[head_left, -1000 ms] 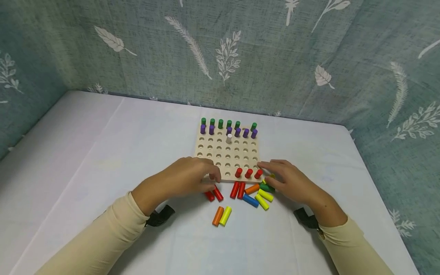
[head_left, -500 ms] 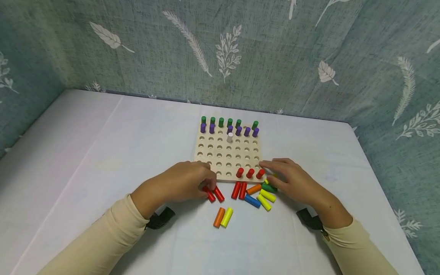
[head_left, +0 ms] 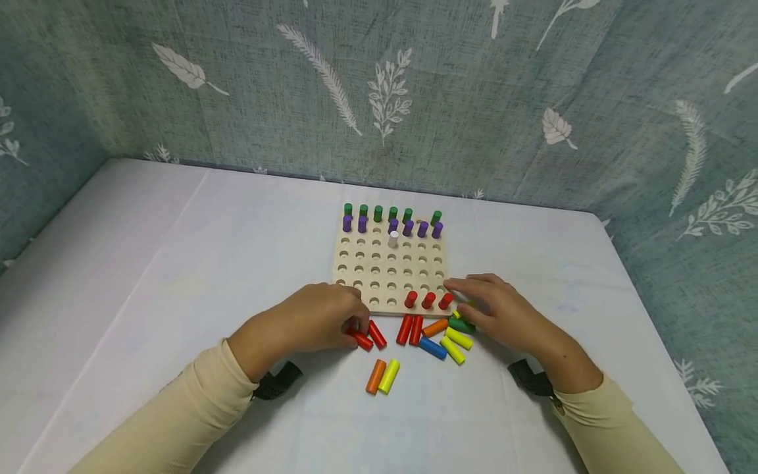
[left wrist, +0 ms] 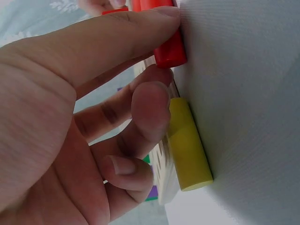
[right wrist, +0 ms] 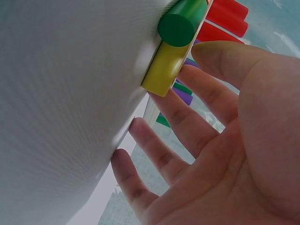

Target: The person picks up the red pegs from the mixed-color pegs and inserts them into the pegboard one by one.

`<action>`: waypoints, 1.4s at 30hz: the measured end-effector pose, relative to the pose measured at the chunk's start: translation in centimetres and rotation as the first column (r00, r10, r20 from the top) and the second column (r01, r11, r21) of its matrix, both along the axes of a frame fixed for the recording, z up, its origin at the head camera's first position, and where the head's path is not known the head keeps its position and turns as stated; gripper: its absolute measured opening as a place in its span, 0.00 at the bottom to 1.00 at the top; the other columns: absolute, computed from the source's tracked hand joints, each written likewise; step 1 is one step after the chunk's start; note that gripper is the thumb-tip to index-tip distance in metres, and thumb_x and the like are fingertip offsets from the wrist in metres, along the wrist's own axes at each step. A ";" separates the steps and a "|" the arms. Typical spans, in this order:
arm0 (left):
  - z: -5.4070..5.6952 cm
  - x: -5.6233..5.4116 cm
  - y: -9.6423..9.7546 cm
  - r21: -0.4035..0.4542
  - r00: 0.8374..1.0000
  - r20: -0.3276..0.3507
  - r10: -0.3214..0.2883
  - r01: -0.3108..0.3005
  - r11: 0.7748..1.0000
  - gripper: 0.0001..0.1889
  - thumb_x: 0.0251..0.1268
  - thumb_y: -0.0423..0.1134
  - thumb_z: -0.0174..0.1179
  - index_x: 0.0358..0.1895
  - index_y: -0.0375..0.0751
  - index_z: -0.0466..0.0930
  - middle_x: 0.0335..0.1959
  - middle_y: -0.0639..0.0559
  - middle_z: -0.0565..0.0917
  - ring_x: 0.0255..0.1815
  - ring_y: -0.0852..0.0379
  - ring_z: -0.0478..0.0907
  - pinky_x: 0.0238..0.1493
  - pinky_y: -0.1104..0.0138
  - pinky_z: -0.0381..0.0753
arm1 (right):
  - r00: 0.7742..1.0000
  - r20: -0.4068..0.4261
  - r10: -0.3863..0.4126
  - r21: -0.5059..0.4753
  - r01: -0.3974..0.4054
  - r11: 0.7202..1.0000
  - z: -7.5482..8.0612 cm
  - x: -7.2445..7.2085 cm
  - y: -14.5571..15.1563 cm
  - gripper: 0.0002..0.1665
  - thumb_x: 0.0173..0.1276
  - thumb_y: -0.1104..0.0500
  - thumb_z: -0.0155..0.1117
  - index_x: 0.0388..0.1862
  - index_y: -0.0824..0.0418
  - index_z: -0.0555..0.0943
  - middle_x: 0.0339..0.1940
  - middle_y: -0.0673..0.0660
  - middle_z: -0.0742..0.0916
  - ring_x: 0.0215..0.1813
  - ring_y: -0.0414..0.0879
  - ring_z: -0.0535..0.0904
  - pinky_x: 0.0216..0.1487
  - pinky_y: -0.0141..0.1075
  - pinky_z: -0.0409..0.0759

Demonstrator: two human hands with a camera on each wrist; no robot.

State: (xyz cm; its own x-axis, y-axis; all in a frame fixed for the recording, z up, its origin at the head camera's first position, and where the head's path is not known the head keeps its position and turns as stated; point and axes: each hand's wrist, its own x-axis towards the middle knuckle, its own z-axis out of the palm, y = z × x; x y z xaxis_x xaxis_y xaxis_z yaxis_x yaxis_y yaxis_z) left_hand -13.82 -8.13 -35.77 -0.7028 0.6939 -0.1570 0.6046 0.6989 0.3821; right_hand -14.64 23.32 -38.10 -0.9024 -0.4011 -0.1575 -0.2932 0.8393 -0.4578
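My left hand (head_left: 316, 319) pinches the end of a red peg (head_left: 362, 340) with thumb and forefinger, in front of the wooden pegboard (head_left: 383, 263). Its other fingers curl beside a yellow peg (left wrist: 190, 150), which the hand hides in the head view. Another red peg (head_left: 377, 334) lies just to the right. My right hand (head_left: 503, 315) rests at the board's front right corner, fingers loosely spread. Close by its fingertips lie a green peg (right wrist: 178, 26) and a yellow peg (right wrist: 164, 68). The board bears green and purple pegs at the back and red pegs (head_left: 429, 301) in front.
Loose pegs lie before the board: two red (head_left: 410, 330), an orange one (head_left: 435, 328), a blue one (head_left: 433, 348) and yellow ones (head_left: 453, 350). Nearer are an orange peg (head_left: 376, 376) and a yellow peg (head_left: 389, 376). One white peg (head_left: 393, 239) stands in the board.
My left hand has come down and toward me from the board's front edge, and its fingers have closed on the leftmost red peg. My right hand stays at the board's corner.
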 end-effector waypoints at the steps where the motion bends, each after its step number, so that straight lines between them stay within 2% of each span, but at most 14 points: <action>1: -0.1 0.0 0.0 0.001 1.000 0.000 -0.002 0.002 1.000 0.07 0.51 0.40 0.77 0.29 0.53 0.86 0.27 0.61 0.77 0.29 0.63 0.71 0.35 0.67 0.73 | 1.000 0.003 -0.001 -0.002 0.001 1.000 -0.1 0.0 0.0 0.29 0.72 0.54 0.63 0.72 0.46 0.73 0.70 0.55 0.79 0.73 0.60 0.67 0.68 0.62 0.69; 12: -0.3 -0.4 -0.1 0.034 0.999 0.028 -0.031 0.030 0.999 0.06 0.54 0.42 0.76 0.33 0.52 0.88 0.26 0.63 0.78 0.30 0.64 0.71 0.35 0.69 0.73 | 1.000 0.001 -0.010 0.012 0.010 1.000 -0.1 0.0 0.0 0.30 0.72 0.55 0.64 0.72 0.46 0.73 0.70 0.57 0.78 0.73 0.60 0.67 0.68 0.62 0.69; 18: -0.2 -0.6 0.2 0.075 0.997 0.074 -0.002 -0.004 0.997 0.06 0.56 0.44 0.74 0.35 0.55 0.88 0.28 0.66 0.80 0.33 0.64 0.75 0.39 0.69 0.76 | 1.000 -0.005 -0.010 0.016 0.010 1.000 -0.1 0.0 0.0 0.29 0.72 0.54 0.63 0.72 0.46 0.73 0.69 0.57 0.79 0.73 0.61 0.67 0.68 0.63 0.69; 25: 0.0 -0.7 0.6 0.126 0.999 0.043 0.019 -0.025 0.992 0.05 0.60 0.45 0.71 0.37 0.56 0.85 0.29 0.66 0.80 0.33 0.64 0.75 0.37 0.69 0.76 | 1.000 -0.004 -0.010 0.015 0.010 1.000 0.0 -0.1 0.0 0.29 0.72 0.54 0.63 0.72 0.46 0.73 0.70 0.58 0.78 0.73 0.61 0.67 0.68 0.63 0.68; 33: -0.6 -0.8 0.7 0.152 0.996 -0.002 0.088 -0.087 0.985 0.07 0.61 0.44 0.69 0.42 0.54 0.85 0.32 0.66 0.82 0.27 0.65 0.73 0.30 0.70 0.73 | 1.000 -0.011 -0.012 0.030 0.012 0.999 -0.1 -0.1 -0.1 0.29 0.72 0.54 0.63 0.72 0.47 0.73 0.69 0.57 0.79 0.73 0.61 0.67 0.69 0.63 0.67; 42: -0.9 -0.8 0.9 0.192 0.992 -0.031 0.119 -0.111 0.975 0.06 0.60 0.43 0.68 0.40 0.52 0.84 0.29 0.64 0.85 0.30 0.65 0.76 0.34 0.69 0.76 | 1.000 0.001 -0.026 0.035 0.026 0.999 -0.1 0.0 -0.2 0.30 0.72 0.54 0.64 0.72 0.46 0.73 0.70 0.58 0.78 0.73 0.61 0.66 0.69 0.64 0.67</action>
State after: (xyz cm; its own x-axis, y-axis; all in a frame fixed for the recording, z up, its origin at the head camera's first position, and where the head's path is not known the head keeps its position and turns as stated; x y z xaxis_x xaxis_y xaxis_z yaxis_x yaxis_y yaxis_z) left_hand -14.67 -7.23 -36.65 -0.7826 0.6225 0.0008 0.5430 0.6821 0.4899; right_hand -14.60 23.08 -38.24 -0.9121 -0.3718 -0.1725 -0.2703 0.8621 -0.4286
